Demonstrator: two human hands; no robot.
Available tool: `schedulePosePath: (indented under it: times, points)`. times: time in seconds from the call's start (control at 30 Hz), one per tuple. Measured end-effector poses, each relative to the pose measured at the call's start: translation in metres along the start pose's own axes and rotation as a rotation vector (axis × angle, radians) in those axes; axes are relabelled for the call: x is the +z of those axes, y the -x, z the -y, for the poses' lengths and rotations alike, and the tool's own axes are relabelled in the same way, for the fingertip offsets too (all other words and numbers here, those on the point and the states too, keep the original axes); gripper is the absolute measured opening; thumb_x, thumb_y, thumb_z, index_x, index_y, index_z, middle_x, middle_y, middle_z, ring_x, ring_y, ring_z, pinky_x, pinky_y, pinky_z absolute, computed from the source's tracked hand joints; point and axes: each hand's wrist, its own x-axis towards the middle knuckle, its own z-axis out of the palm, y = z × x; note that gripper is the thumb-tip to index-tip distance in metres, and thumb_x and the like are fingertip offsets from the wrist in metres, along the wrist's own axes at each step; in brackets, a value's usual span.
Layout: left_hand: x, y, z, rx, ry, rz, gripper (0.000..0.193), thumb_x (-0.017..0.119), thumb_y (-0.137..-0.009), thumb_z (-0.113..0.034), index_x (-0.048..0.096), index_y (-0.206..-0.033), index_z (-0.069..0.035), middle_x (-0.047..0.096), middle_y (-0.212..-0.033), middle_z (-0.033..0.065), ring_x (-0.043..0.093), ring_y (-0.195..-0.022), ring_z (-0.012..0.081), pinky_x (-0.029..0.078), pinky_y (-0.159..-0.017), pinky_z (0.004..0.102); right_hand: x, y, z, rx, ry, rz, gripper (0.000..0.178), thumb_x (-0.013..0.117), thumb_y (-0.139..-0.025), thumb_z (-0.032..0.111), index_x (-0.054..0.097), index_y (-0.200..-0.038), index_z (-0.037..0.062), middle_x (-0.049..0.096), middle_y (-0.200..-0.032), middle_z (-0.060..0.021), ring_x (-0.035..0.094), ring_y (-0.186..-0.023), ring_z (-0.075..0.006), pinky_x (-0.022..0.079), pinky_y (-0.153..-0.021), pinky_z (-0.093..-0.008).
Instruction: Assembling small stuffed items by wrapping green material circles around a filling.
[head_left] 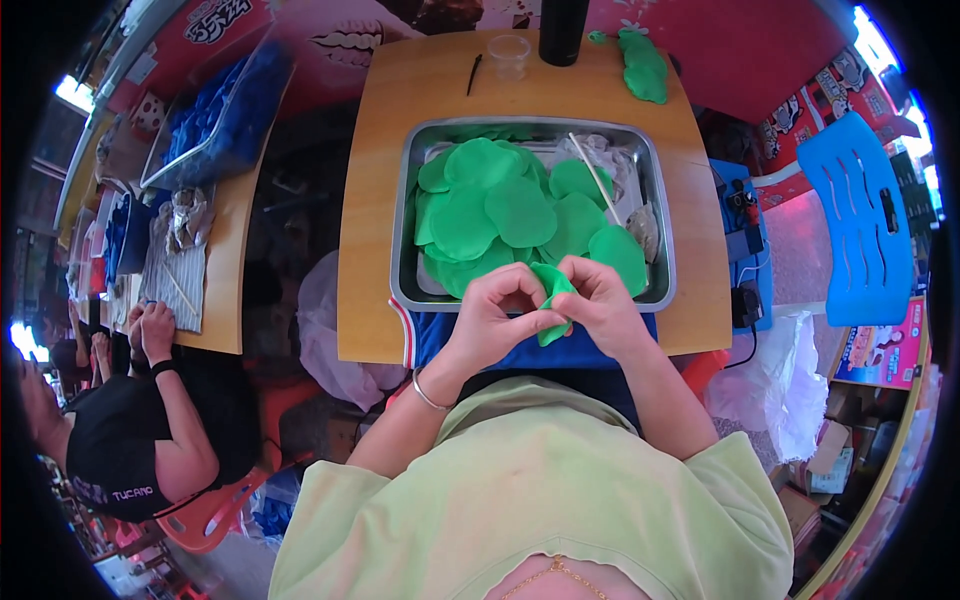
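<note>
Between my two hands, just over the near rim of a metal tray (402,215), is a folded green fabric petal (549,290). My left hand (505,305) pinches its left edge with thumb and forefinger. From the other side my right hand (598,305) grips it the same way; the fingertips almost meet. Many rounded green petals (480,200) lie piled in the tray beneath and beyond my hands. A pale thin stick (595,175) leans across the tray's right part, over crumpled clear plastic (610,155).
The tray stands on a wooden table (375,180). At its far side are a clear cup (508,55), a black cylinder (563,30) and more green pieces (645,68). A blue plastic stool (858,220) is at right. A person in black (165,430) works at another table on the left.
</note>
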Motion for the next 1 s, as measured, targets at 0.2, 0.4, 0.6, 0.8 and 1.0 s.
schedulePosePath:
  times: [0.2,0.4,0.6,0.8,1.0]
  points:
    - [-0.011,0.001,-0.001,-0.012,-0.164,-0.114,0.012,0.071,-0.078,0.002,0.059,-0.078,0.000,0.054,-0.079,-0.0012,0.051,-0.065,0.0023,0.040,-0.054,0.0174,-0.062,-0.041,0.029,-0.339,0.897,-0.478,0.020,0.067,-0.085,0.018,0.057,-0.093,0.0023,0.060,-0.071,-0.0019,0.057,-0.061,-0.0071,0.046,-0.056,-0.0256]
    - [-0.021,0.003,-0.006,-0.051,-0.187,-0.186,0.006,0.067,-0.083,0.000,0.062,-0.082,0.001,0.056,-0.081,-0.0001,0.051,-0.064,0.0029,0.040,-0.054,0.0167,-0.109,-0.055,0.016,-0.059,1.262,-0.474,0.017,0.067,-0.082,0.015,0.061,-0.095,0.0049,0.065,-0.081,-0.0114,0.065,-0.069,-0.0207,0.050,-0.066,-0.0328]
    - [-0.027,0.004,-0.013,0.020,-0.251,-0.240,0.003,0.066,-0.083,0.000,0.064,-0.086,0.000,0.057,-0.081,0.0008,0.053,-0.065,0.0036,0.041,-0.055,0.0169,-0.129,-0.030,0.037,-0.140,1.538,-0.529,0.033,0.069,-0.076,0.018,0.062,-0.107,0.0075,0.063,-0.100,-0.0097,0.062,-0.092,-0.0275,0.050,-0.079,-0.0395]
    - [-0.030,0.000,-0.014,-0.026,-0.289,-0.319,0.006,0.068,-0.081,-0.001,0.063,-0.083,-0.001,0.055,-0.077,-0.0016,0.049,-0.063,0.0012,0.038,-0.053,0.0166,-0.106,-0.013,0.034,-0.151,1.889,-0.455,0.031,0.069,-0.075,0.017,0.063,-0.104,0.0082,0.059,-0.100,-0.0075,0.057,-0.098,-0.0284,0.051,-0.081,-0.0385]
    - [-0.029,0.002,-0.012,0.060,-0.246,-0.328,0.011,0.071,-0.080,-0.003,0.060,-0.079,-0.002,0.052,-0.076,-0.0031,0.045,-0.061,0.0008,0.036,-0.052,0.0160,-0.111,-0.013,0.035,-0.086,1.794,-0.499,0.021,0.068,-0.074,0.011,0.061,-0.093,0.0056,0.057,-0.095,-0.0115,0.056,-0.095,-0.0299,0.050,-0.080,-0.0396]
